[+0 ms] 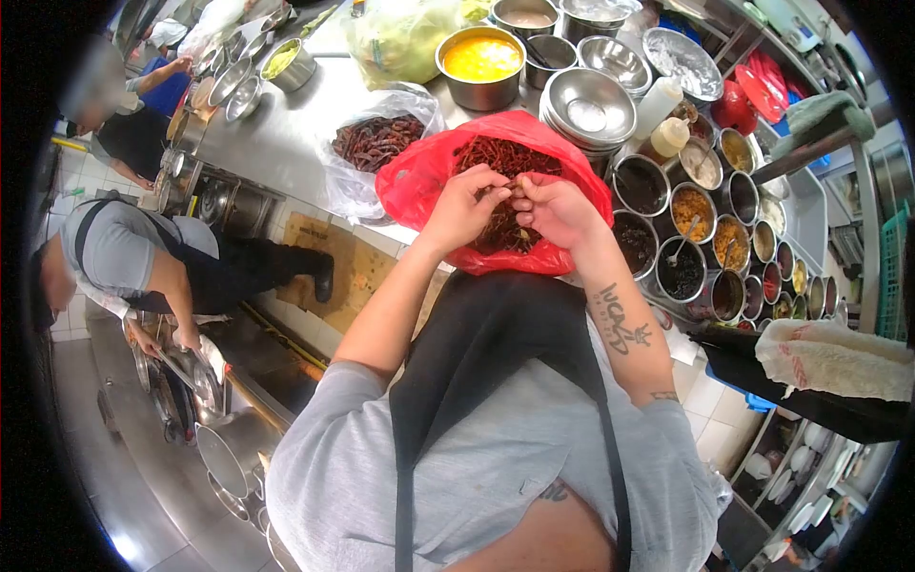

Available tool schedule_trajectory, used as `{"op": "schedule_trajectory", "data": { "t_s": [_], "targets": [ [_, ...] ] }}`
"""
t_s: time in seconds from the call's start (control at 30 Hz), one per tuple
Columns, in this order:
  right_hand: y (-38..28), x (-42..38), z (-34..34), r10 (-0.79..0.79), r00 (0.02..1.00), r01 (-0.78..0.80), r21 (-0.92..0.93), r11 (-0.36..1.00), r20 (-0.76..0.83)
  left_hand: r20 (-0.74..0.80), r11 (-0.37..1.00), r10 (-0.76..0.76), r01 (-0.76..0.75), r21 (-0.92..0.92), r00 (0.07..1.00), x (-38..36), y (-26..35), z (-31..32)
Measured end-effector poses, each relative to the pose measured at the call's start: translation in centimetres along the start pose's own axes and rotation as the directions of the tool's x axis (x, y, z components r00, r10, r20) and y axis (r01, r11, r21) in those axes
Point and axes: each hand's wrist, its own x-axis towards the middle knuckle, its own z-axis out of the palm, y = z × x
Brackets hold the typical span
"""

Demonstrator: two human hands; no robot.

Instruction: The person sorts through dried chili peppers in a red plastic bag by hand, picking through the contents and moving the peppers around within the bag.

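Two hands [469,210] [562,212], pinching a tiny piece [516,187], are held over the central red bag [416,181] of chillies [498,153], likely so crumbs are caught.

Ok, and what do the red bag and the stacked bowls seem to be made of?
The red bag looks like thin, slightly glossy plastic, from its crinkled folds and highlights. The bowls look like smooth metal, probably stainless steel, being silvery with bright reflections.
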Motion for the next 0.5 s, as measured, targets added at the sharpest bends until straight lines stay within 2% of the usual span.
{"op": "schedule_trajectory", "data": {
  "t_s": [0.03,0.13,0.17,0.2,0.23,0.27,0.37,0.4,0.5],
  "targets": [
    [-0.1,-0.1,0.2,0.003,1.000,-0.004,0.025,1.000,0.026,-0.003,1.000,0.023,-0.023,-0.007,1.000,0.2,-0.1,-0.1],
    [0.0,0.3,0.2,-0.142,0.989,0.147,0.148,0.978,-0.039,-0.044,0.987,-0.018,0.011,-0.160,0.999,0.1,-1.4,0.6],
    [-0.2,0.4,0.3,-0.217,0.955,0.204,-0.081,0.976,-0.203,0.055,0.896,-0.128,0.139,-0.421,0.990,-0.2,-2.0,0.4],
    [-0.4,0.4,0.4,-0.320,0.884,0.216,-0.310,0.926,-0.340,0.181,0.724,-0.201,0.270,-0.635,0.963,-0.5,-2.6,0.0],
    [-0.8,0.4,0.3,-0.444,0.782,0.181,-0.523,0.833,-0.437,0.320,0.486,-0.230,0.394,-0.780,0.919,-0.7,-2.8,-0.2],
    [-1.0,0.6,-1.2,-0.561,0.727,-0.060,-0.851,0.522,-0.395,0.295,0.458,-0.240,0.376,-0.805,0.925,-0.7,-2.3,-0.2],
    [-0.3,0.5,-4.0,-0.615,0.764,-0.131,-0.980,0.146,-0.194,0.254,0.401,-0.256,0.342,-0.850,0.933,-1.1,-1.3,0.1],
    [-0.1,0.4,-4.6,-0.571,0.799,-0.158,-0.982,0.105,-0.190,0.257,0.408,-0.247,0.341,-0.847,0.934,-1.0,-1.4,0.0],
    [0.2,-0.2,-2.9,-0.405,0.890,-0.311,-0.929,-0.202,-0.210,0.261,0.412,-0.277,0.360,-0.837,0.925,-1.1,-1.5,-0.1]
  ]
}}
